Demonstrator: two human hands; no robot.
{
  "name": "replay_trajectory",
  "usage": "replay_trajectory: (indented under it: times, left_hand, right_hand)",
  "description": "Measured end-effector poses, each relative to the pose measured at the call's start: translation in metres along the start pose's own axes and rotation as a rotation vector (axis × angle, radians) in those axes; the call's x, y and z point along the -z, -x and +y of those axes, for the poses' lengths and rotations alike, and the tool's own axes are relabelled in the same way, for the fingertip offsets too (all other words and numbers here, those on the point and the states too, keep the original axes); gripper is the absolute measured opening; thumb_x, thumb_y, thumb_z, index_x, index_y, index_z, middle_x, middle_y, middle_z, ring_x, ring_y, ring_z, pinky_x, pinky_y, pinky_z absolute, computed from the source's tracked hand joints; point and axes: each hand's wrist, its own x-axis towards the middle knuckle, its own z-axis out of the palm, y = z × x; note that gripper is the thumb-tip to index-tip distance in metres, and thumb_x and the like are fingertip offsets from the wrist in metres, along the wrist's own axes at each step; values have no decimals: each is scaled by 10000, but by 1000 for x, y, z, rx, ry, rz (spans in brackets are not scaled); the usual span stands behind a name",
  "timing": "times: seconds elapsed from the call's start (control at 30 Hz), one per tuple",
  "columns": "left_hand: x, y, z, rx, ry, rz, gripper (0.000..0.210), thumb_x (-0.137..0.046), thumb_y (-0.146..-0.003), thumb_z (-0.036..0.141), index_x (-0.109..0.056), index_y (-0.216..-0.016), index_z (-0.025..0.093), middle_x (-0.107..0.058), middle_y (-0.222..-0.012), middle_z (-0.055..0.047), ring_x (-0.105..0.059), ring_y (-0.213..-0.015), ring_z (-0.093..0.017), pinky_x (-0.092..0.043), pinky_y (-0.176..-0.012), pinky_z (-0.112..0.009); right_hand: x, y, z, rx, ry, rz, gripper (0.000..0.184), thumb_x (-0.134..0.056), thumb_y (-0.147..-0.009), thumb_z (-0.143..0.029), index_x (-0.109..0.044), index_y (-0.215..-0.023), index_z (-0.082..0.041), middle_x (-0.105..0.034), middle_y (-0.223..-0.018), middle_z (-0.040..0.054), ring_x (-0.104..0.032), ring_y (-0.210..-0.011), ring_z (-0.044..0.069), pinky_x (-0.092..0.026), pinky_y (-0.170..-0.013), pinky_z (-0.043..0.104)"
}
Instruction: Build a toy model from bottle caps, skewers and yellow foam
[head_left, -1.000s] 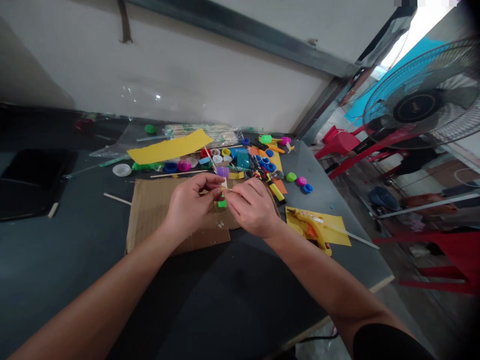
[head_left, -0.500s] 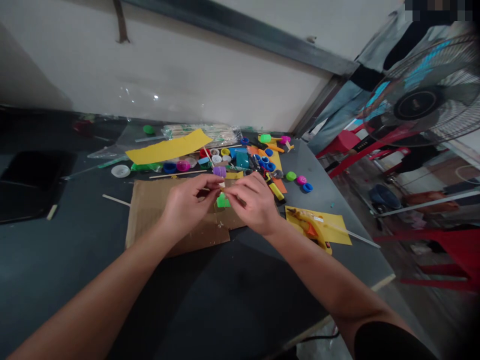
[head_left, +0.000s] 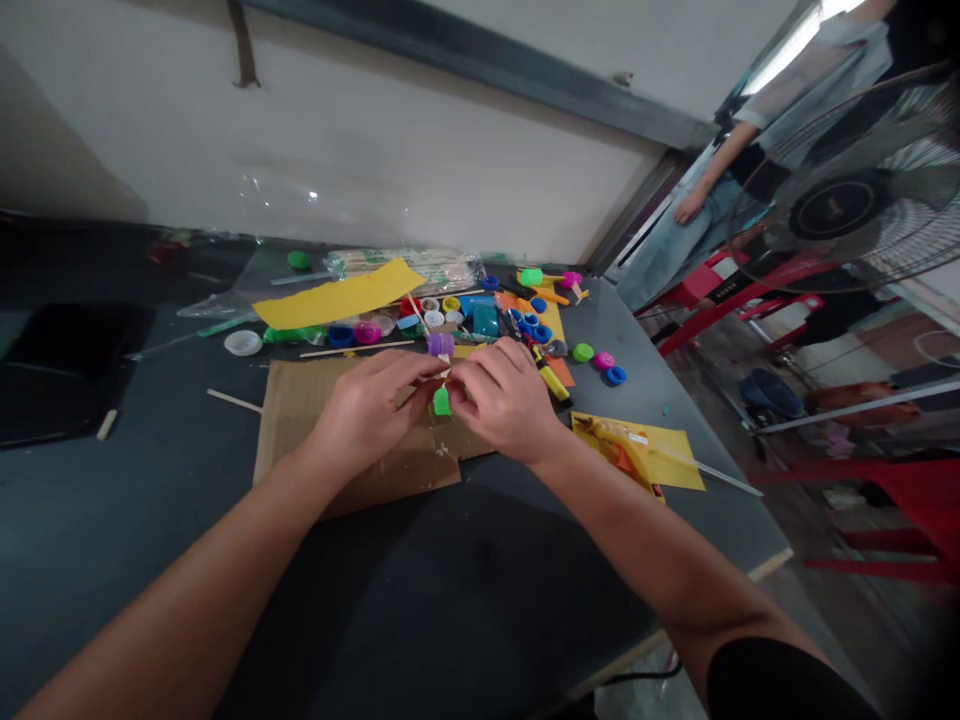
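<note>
Over a piece of brown cardboard (head_left: 300, 410), my left hand (head_left: 367, 405) and my right hand (head_left: 506, 400) meet fingertip to fingertip. The fingers of both are closed in a pinch. A small pale piece (head_left: 444, 360) shows at their tips, mostly hidden by the fingers, so I cannot tell its kind. Just beyond the fingertips is a purple bottle cap (head_left: 440, 344). Below them, partly behind my right hand, shows a bright green cap (head_left: 442, 402). I cannot tell whether either cap is joined to the pale piece.
Behind my hands lie many coloured caps (head_left: 529, 322), a yellow strip (head_left: 337, 295), a bag of sticks (head_left: 409, 268) and a yellow-black cutter (head_left: 553, 382). A yellow glue gun (head_left: 630, 455) lies right. Beyond the table are a fan (head_left: 836, 215), red stools (head_left: 900, 480) and a person's hand (head_left: 690, 205).
My right hand's fingers have curled in more and cover more of the green cap. The small piece has shifted slightly at the fingertips. The background person's arm has come into view.
</note>
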Motion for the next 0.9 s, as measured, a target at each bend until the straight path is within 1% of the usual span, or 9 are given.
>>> replay_trajectory:
  times: [0.07, 0.1, 0.2, 0.3, 0.5, 0.6, 0.7, 0.8, 0.9]
  left_hand:
    - [3, -1, -2, -112, -59, -6, 236, -562, -849, 191, -677, -1051, 233, -725, -1023, -62, -655, -980, -215, -514, -894, -381]
    - [5, -1, -3, -142, -82, -12, 229, -571, -844, 199, -681, -1042, 234, -722, -1020, -66, -650, -985, -225, -508, -906, -395]
    - [6, 0, -4, -170, -157, -36, 197, -575, -851, 211, -688, -1011, 236, -717, -980, -71, -643, -975, -239, -498, -916, -417]
    - [7, 2, -3, -245, -246, -43, 202, -551, -871, 184, -678, -1024, 220, -710, -975, -78, -640, -965, -236, -502, -904, -414]
    - [8, -1, 0, -410, -364, -5, 167, -536, -876, 138, -660, -988, 138, -700, -916, -104, -639, -911, -235, -538, -832, -403]
    - [7, -2, 1, -438, -397, -9, 148, -547, -874, 147, -654, -974, 122, -696, -918, -113, -636, -918, -238, -544, -831, -405]
    - [7, -1, 1, -435, -416, -27, 160, -552, -876, 156, -649, -999, 125, -696, -937, -110, -631, -947, -243, -544, -842, -405]
    - [7, -1, 2, -439, -445, -36, 177, -553, -875, 154, -646, -1024, 133, -700, -952, -100, -629, -961, -243, -542, -852, -396]
    - [7, 0, 1, -449, -468, -19, 199, -562, -867, 154, -643, -1049, 146, -707, -968, -89, -633, -957, -240, -548, -832, -380]
  right_hand:
    - [0, -1, 0, 0, 2, -3, 190, -483, -918, -198, -637, -808, -178, -602, -829, 72, -460, -844, 222, -377, -762, 361]
    - [0, -1, 0, 1, 1, -2, 191, -482, -919, -200, -638, -810, -178, -604, -829, 70, -461, -845, 221, -376, -763, 360]
    - [1, -1, -1, -2, -16, 1, 185, -496, -922, -212, -644, -819, -173, -611, -833, 68, -465, -846, 216, -380, -772, 356]
    - [2, 1, -1, -10, -47, -1, 167, -522, -924, -225, -659, -846, -170, -622, -838, 67, -474, -838, 209, -390, -773, 353]
    - [8, 2, 4, 1, -150, 35, 150, -538, -926, -234, -675, -945, -174, -660, -852, 58, -517, -819, 196, -425, -771, 352]
    - [15, 3, 9, -36, -200, 49, 201, -537, -923, -246, -641, -1078, -173, -669, -938, 71, -552, -869, 202, -440, -816, 371]
    - [21, 7, 12, -81, -193, -1, 271, -547, -898, -255, -609, -1145, -162, -661, -1001, 92, -556, -926, 231, -441, -841, 401]
    - [20, 12, 11, -105, -174, -89, 286, -559, -876, -277, -609, -1125, -146, -660, -1029, 104, -543, -952, 257, -434, -852, 421]
    - [15, 15, 10, -106, -188, -129, 207, -526, -898, -256, -625, -1048, -156, -673, -981, 90, -545, -939, 246, -423, -858, 413]
